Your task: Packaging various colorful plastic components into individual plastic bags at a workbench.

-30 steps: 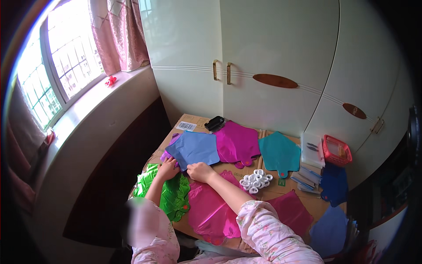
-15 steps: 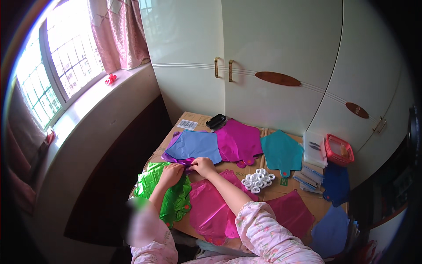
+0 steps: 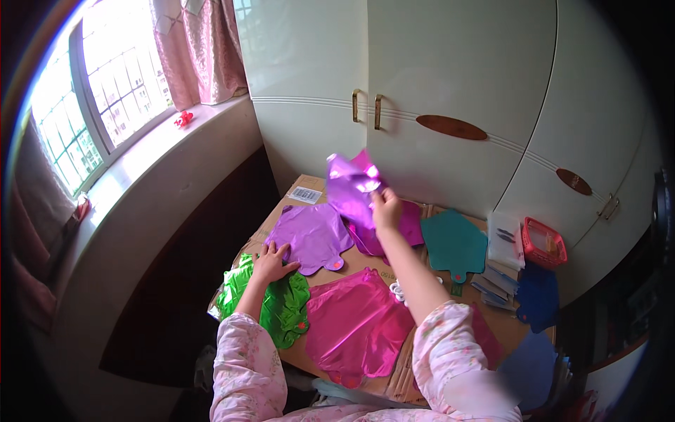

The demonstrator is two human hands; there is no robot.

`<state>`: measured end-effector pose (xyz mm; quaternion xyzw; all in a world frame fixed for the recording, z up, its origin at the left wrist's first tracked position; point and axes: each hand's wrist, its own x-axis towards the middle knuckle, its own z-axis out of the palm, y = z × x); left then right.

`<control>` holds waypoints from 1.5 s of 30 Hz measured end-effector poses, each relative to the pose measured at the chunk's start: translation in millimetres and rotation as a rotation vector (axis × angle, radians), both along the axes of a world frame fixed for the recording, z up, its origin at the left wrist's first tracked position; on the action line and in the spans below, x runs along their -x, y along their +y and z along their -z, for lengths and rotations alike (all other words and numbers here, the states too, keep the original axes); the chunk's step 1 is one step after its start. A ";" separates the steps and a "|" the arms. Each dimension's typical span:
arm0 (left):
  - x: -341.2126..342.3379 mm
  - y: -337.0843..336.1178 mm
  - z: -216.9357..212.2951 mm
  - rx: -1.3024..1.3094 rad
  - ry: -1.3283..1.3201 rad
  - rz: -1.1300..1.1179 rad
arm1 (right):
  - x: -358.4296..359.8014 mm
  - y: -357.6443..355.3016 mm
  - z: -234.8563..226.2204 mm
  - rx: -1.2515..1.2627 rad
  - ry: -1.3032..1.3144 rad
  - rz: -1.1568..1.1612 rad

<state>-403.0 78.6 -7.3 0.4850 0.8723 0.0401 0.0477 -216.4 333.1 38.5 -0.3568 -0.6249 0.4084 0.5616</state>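
My right hand [image 3: 387,208] is raised above the table and shut on a shiny purple foil balloon [image 3: 351,184], which hangs crumpled in the air in front of the cupboard. My left hand [image 3: 271,264] lies flat with spread fingers on the near edge of another purple foil balloon [image 3: 313,235], flat on the cardboard-covered table [image 3: 281,211]. A green foil balloon [image 3: 278,309] lies just below that hand. A pink foil balloon [image 3: 355,327] lies between my forearms.
A magenta balloon [image 3: 408,224], a teal balloon [image 3: 453,243] and dark blue ones [image 3: 538,295] lie further right. A red basket [image 3: 541,243] and stacked packets [image 3: 503,239] sit at the right edge. White cupboard doors [image 3: 450,84] stand behind; a window sill [image 3: 162,141] runs left.
My right hand has risen from the table, lifting a purple foil balloon. The blue balloon that lay on top is out of sight, and a flat purple one shows. My left hand slid slightly.
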 end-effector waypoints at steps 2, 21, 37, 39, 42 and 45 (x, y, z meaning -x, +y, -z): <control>0.9 -4.2 -1.2 0.005 -0.007 -0.011 | -15.2 -7.2 -46.3 -0.235 -0.036 0.114; -7.8 -169.4 -28.2 0.242 -0.160 -0.206 | 3.1 -257.7 18.7 -1.633 -0.452 -0.772; 27.7 -206.9 33.2 0.027 -0.099 0.015 | -0.3 -278.8 69.1 -1.588 -0.612 -1.027; 37.1 -211.7 44.9 0.007 -0.121 0.021 | 1.5 -280.7 69.1 -1.377 -0.632 -1.059; 1.7 -200.1 15.2 -0.138 -0.047 -0.236 | -0.3 -273.2 64.0 -1.000 -0.604 -1.119; -9.1 -215.8 5.3 -0.283 -0.103 -0.286 | 3.5 -271.8 65.1 -0.744 -0.546 -1.169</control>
